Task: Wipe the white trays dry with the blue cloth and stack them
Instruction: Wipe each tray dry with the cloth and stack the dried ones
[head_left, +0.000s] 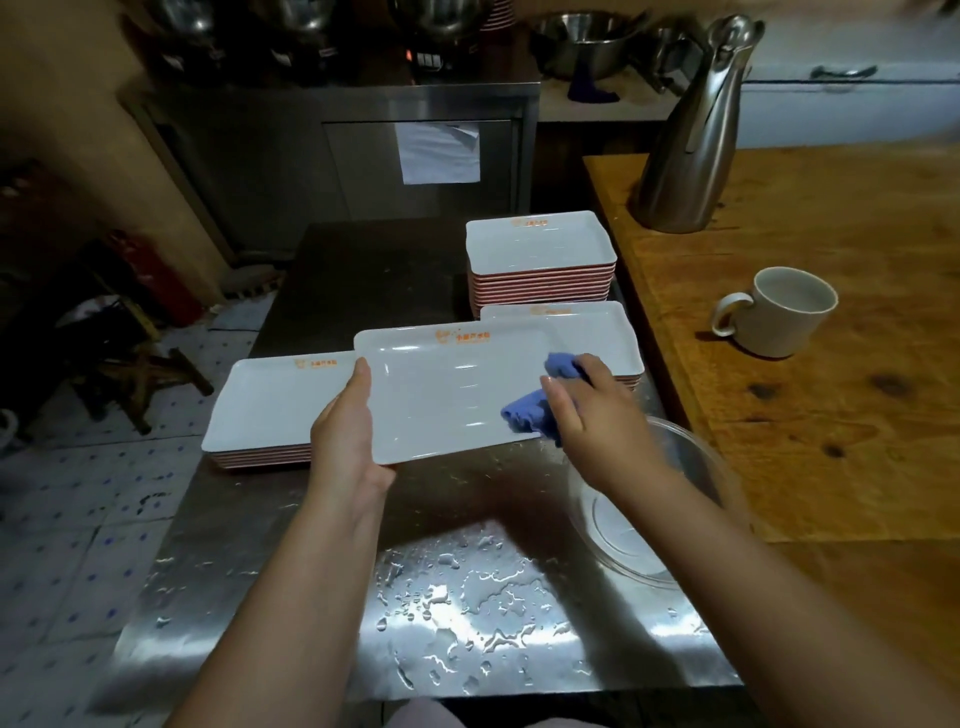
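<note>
The left hand (345, 431) reaches forward from a bare forearm and grips the left short edge of a white rectangular plastic tray (447, 384), thumb laid along the top of the rim and fingers curled under it. The tray is lifted above the wet stainless steel surface (467, 597), tilted slightly, with an orange logo near its far edge. The right hand (587, 410) comes in from the right with the wrist bent, its fingers clamped on a bunched blue cloth (535, 405) that it presses onto the right part of the tray's inner face.

Three stacks of similar white trays with red-edged undersides stand on the surface. A low stack (265, 405) lies to the left, partly hidden by the held tray and the left hand. Another low stack (597, 332) lies just behind the right hand, its near edge covered by the held tray and cloth. A taller stack (540, 254) stands farther back.

A clear round bowl (644, 519) sits on the surface under the right forearm, which hides part of it. Water droplets and puddles cover the near part of the surface. To the right is a wooden counter (831, 415) bearing a white ceramic mug (779, 312) and a tall brushed-metal jug (696, 130). A steel cabinet (363, 156) with a sheet of paper (439, 150) stuck on its door stands behind.
</note>
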